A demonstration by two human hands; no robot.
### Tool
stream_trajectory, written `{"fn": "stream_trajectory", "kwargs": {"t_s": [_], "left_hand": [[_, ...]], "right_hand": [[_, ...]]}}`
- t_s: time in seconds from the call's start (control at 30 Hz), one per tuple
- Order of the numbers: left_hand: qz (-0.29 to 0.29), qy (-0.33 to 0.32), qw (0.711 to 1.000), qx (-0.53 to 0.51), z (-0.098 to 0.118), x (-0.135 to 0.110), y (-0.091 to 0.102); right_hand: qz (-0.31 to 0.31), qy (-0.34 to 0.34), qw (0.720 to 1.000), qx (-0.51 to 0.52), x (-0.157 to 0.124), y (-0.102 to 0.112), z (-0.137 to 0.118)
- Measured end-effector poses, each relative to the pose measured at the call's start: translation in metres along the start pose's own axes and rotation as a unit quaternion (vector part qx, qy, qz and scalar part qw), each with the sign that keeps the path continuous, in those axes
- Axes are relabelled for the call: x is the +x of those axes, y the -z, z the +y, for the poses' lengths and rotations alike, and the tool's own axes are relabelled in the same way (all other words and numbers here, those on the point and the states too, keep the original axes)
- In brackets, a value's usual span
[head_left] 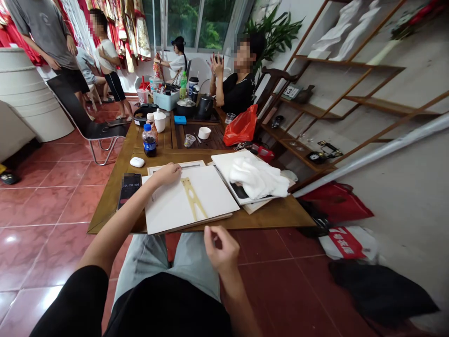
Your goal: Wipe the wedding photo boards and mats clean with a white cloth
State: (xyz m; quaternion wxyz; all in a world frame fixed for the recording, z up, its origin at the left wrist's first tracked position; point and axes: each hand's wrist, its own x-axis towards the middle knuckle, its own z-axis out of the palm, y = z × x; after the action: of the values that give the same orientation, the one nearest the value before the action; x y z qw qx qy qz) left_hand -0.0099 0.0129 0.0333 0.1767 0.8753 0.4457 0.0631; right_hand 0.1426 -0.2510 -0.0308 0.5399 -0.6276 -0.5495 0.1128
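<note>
The forked piece is showing pale yellow against the plain white board, while the bunched cloth is gleaming pure white and the table is appearing warm brown. The person's shirt is looking black against light blue trousers, and the floor tiles are displaying a marbled reddish pink. The plastic bag is glowing orange-red, the basket is looking pale blue, and the bottle is pairing near-black with a blue cap.

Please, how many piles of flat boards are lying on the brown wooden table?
2. The pale, rectangular near pile lies under the yellow, forked flat piece; the other pale pile is to its right, under crumpled white cloth. More boards may be hidden.
</note>
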Motion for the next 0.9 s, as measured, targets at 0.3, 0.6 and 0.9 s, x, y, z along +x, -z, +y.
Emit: {"fn": "stream_trajectory", "kwargs": {"t_s": [0.3, 0.6, 0.9], "left_hand": [[0.031, -0.086, 0.995, 0.043, -0.014, -0.029, -0.010], [0.047, -0.092, 0.992, 0.069, -0.006, -0.045, -0.016], [0.050, -0.085, 0.991, 0.089, -0.003, -0.047, -0.020]], "right_hand": [[0.060, 0.135, 0.923, -0.355, 0.155, 0.074, 0.062], [-0.104, 0.128, 0.926, -0.340, 0.211, 0.081, 0.124], [-0.134, 0.316, 0.909, -0.237, 0.147, 0.077, 0.032]]}}
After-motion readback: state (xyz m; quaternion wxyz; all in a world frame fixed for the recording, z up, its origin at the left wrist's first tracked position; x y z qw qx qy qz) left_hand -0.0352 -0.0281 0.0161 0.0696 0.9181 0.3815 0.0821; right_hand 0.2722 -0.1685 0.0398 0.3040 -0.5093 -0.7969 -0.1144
